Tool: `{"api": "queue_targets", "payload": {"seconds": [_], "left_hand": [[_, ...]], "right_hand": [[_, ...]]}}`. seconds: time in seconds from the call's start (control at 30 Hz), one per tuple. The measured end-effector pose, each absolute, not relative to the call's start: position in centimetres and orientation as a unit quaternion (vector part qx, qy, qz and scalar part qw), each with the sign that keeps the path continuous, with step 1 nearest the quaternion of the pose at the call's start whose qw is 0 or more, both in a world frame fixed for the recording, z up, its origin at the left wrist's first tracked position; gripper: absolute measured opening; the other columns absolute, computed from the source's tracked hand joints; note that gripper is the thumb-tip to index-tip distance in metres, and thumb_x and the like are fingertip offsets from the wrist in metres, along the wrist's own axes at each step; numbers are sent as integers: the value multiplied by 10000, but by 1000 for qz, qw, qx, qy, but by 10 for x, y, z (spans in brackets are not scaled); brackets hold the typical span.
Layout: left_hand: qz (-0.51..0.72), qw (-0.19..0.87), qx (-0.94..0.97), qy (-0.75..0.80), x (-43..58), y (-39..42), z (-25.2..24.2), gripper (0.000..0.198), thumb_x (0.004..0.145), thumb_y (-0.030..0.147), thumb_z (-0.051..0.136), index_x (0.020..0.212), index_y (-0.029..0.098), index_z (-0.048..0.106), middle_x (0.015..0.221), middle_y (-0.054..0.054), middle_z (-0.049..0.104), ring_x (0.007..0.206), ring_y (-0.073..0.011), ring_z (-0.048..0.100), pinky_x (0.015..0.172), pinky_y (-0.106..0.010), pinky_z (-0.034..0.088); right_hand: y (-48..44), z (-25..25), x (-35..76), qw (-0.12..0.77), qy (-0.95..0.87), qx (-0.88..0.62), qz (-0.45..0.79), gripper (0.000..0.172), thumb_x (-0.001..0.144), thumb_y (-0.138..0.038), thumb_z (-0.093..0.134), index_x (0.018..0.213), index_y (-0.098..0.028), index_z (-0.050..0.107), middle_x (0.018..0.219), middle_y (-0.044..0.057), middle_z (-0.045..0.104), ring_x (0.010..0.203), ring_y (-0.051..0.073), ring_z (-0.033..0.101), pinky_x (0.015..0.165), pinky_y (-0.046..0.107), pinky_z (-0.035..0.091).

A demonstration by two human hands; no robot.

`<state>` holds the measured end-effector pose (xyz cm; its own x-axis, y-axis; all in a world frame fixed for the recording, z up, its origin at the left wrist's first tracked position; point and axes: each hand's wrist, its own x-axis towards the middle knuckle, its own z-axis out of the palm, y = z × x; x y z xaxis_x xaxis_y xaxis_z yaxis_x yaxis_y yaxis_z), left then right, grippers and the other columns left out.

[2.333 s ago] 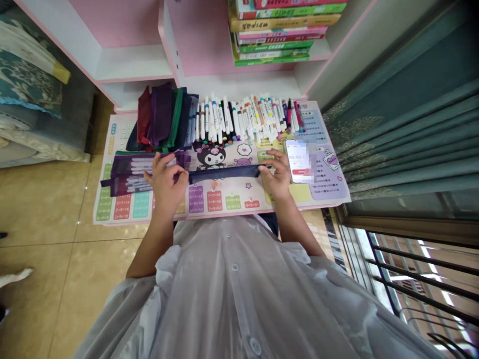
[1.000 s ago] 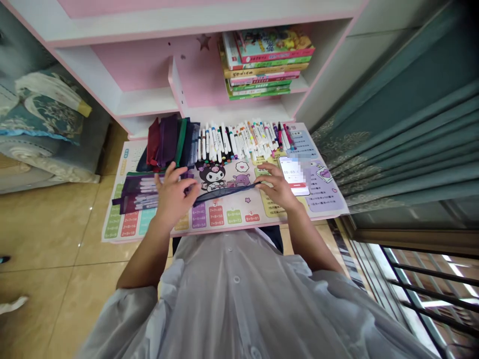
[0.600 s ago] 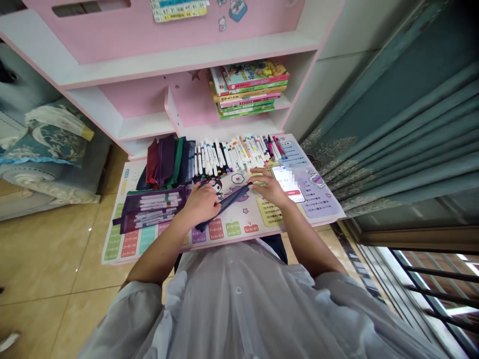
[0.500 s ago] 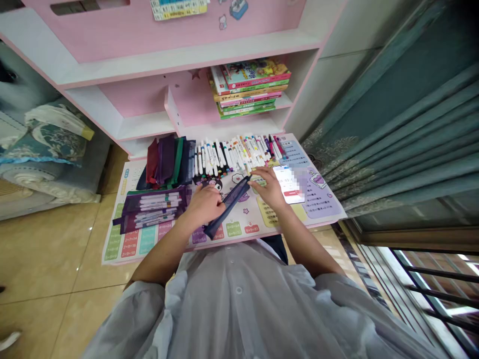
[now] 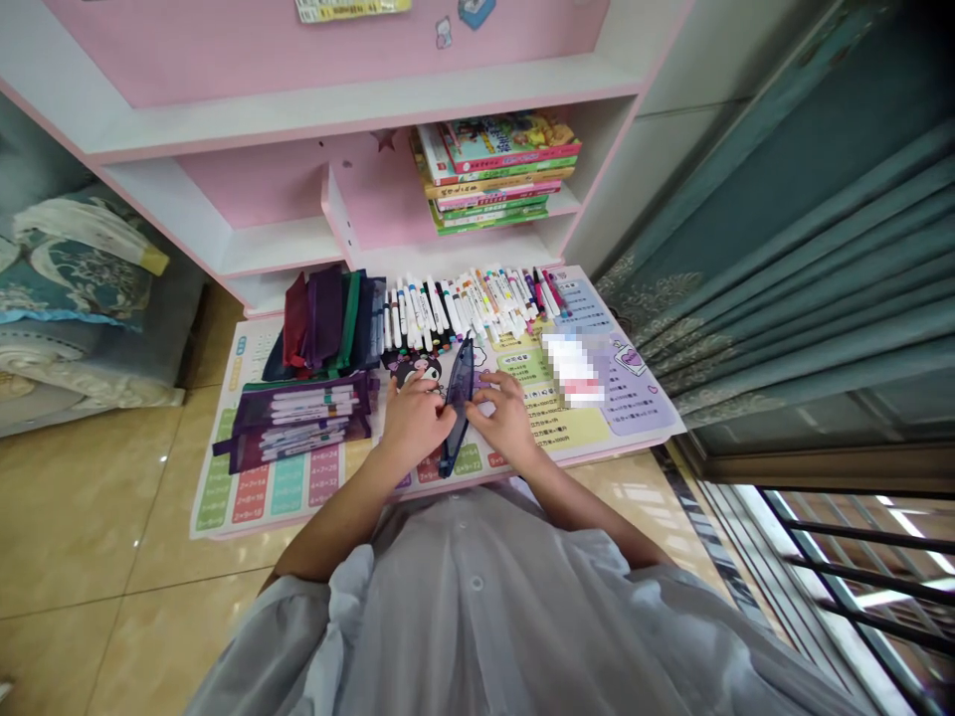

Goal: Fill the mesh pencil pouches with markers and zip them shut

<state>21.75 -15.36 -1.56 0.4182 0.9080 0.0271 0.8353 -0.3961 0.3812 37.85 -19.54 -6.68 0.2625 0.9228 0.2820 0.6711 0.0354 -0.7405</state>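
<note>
The navy pouch (image 5: 461,373) I hold is thin, see-through mesh, denser along its edge. My grey shirt (image 5: 418,617) is light, slightly creased cloth with smooth, plastic-looking buttons (image 5: 477,584). The markers (image 5: 496,303) have smooth white plastic barrels, the desk mat (image 5: 548,433) looks smooth (printed, too), and the floor tiles (image 5: 67,537) shine glossily.

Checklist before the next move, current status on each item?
1. Left hand on the navy pouch: ok, fingers at its left side.
2. Right hand on the navy pouch: ok, fingers at its right side.
3. Navy pouch contents known: cannot tell, the inside isn't clear.
4. Loose markers lined up without overlap: not ok, several lie across each other.
5. Phone apart from both hands: ok, beyond the right hand's outer side.
6. Phone screen readable: not ok, pixelated.
</note>
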Motion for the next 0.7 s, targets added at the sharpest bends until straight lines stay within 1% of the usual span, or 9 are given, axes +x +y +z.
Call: {"api": "queue_targets", "payload": {"seconds": [0.17,0.3,0.43,0.5,0.63,0.7], "left_hand": [[173,147,800,555,212,-145,-24,273,834,286,645,569,228,675,1185,-54,751,1364,-333,542,1217,-627,293],[205,147,785,566,208,-140,-32,250,809,244,632,562,222,658,1190,-52,749,1361,-330,547,1216,-621,288],[242,143,777,564,207,-141,-40,236,803,253,632,571,223,660,1189,-55,749,1355,-336,549,1202,-609,305],[254,144,773,564,208,-142,-42,243,813,261,628,575,223,661,1191,-55,750,1355,-336,551,1189,-607,319],[265,154,766,564,210,-145,-43,258,823,253,623,568,221,647,1221,-50,745,1370,-335,542,1179,-628,323],[267,161,764,565,211,-146,-43,260,826,252,625,568,221,644,1228,-54,743,1378,-336,536,1182,-638,316]], "right_hand": [[-189,-63,379,383,-623,-665,154,140,733,-182,647,601,-226,655,1157,113,693,1254,343,535,1096,538,429],[-182,-59,383,356,-646,-656,160,161,724,-168,659,576,-222,630,1151,119,696,1249,344,538,1086,528,445],[-178,-59,383,345,-649,-660,156,150,735,-166,678,598,-220,647,1146,123,697,1233,342,549,1071,536,457],[-178,-59,382,347,-653,-655,152,155,764,-207,702,616,-226,664,1137,115,699,1234,338,552,1071,538,458],[-168,-54,384,364,-658,-646,133,205,823,-358,747,667,-232,711,1147,115,703,1234,324,563,1083,520,455],[-153,-51,389,366,-648,-658,113,214,851,-376,728,702,-222,734,1150,122,702,1226,315,569,1090,510,450]]}}
